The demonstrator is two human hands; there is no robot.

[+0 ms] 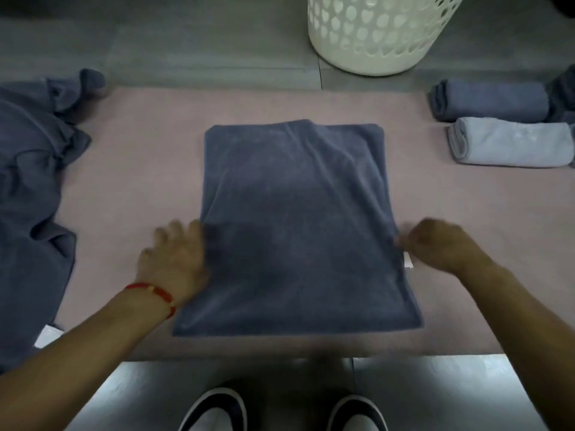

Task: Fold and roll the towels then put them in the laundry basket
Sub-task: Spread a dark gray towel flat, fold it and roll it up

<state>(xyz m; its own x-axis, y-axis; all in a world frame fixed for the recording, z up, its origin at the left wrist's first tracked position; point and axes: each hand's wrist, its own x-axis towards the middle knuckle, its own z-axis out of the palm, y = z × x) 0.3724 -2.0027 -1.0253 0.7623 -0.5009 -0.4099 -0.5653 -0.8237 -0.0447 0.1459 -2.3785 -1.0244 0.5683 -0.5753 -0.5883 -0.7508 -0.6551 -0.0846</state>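
Note:
A dark blue towel (295, 225) lies folded into a flat rectangle in the middle of the pink mat (149, 157). My left hand (175, 256), blurred, rests with spread fingers at the towel's left edge. My right hand (435, 244) has its fingers curled at the towel's right edge, beside a small white tag. A white perforated laundry basket (373, 35) stands on the floor beyond the mat. Two rolled towels lie at the right: a dark blue one (488, 99) and a light blue one (510, 141).
A heap of unfolded dark blue towels (31, 181) covers the mat's left end. More dark cloth (564, 94) shows at the right edge behind the rolls. Grey floor tiles surround the mat. My two shoes (280, 412) stand at the mat's near edge.

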